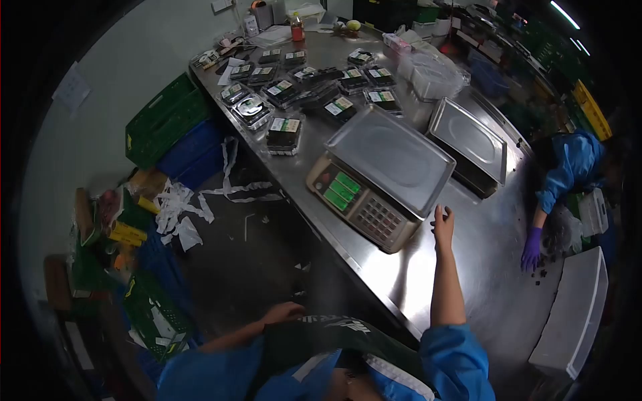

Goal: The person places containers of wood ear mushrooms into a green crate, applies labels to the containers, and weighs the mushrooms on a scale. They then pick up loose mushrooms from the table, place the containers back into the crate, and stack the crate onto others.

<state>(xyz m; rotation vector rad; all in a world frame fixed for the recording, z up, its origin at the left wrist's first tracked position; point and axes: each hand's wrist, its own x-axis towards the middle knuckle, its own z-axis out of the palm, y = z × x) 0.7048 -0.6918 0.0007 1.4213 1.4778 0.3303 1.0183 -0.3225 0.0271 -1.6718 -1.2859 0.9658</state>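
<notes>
My right hand (443, 226) reaches over the steel table, its fingers apart and holding nothing. Its fingertips are right by the near right corner of a weighing scale (394, 160), which has a bare metal pan, lit green displays and a keypad. Low in front of my dark apron (341, 334) is my left hand (284, 312), off the table's edge, its fingers partly hidden and in shadow. Beyond the scale lie several clear plastic punnets (283, 134) of dark contents, with white and green labels.
Behind the scale stands a second metal-topped unit (468, 144) beside bagged clear tubs (431, 75). At right, a co-worker's purple-gloved hand (531, 248) touches the table near dark bits and a white bin (572, 314). Green crates (167, 120) and paper scraps (180, 210) lie left.
</notes>
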